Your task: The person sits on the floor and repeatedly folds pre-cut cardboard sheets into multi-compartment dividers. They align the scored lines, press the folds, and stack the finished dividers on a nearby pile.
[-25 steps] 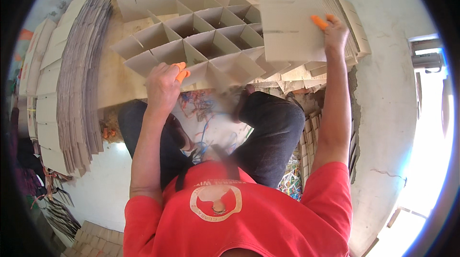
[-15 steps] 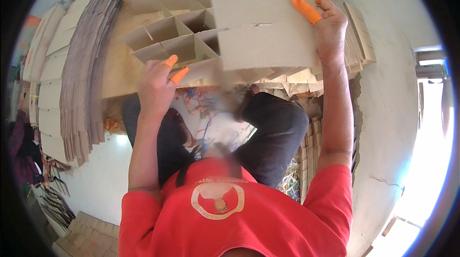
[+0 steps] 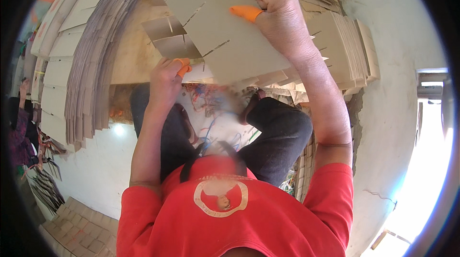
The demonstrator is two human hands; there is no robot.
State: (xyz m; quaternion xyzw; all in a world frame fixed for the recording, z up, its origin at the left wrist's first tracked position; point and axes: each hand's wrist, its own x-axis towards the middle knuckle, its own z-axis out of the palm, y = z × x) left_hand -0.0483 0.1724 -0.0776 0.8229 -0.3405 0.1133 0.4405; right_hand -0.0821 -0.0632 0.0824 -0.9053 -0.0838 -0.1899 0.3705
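Slotted cardboard sheet (image 3: 225,22) now nearer camera, covering divider grid; right hand (image 3: 275,15) grips sheet, left hand (image 3: 167,77) pinches its lower edge.

Looked like a small cardboard packaging workshop, pretty rough one too. Stacks of flat slotted cardboard sheets (image 3: 91,65) were piled all along the left, more stacks (image 3: 345,46) on the right, and assembled divider grids (image 3: 76,230) sat on the floor. Bare whitewashed walls (image 3: 402,113) and a plain concrete floor (image 3: 96,170), nothing homey about it.
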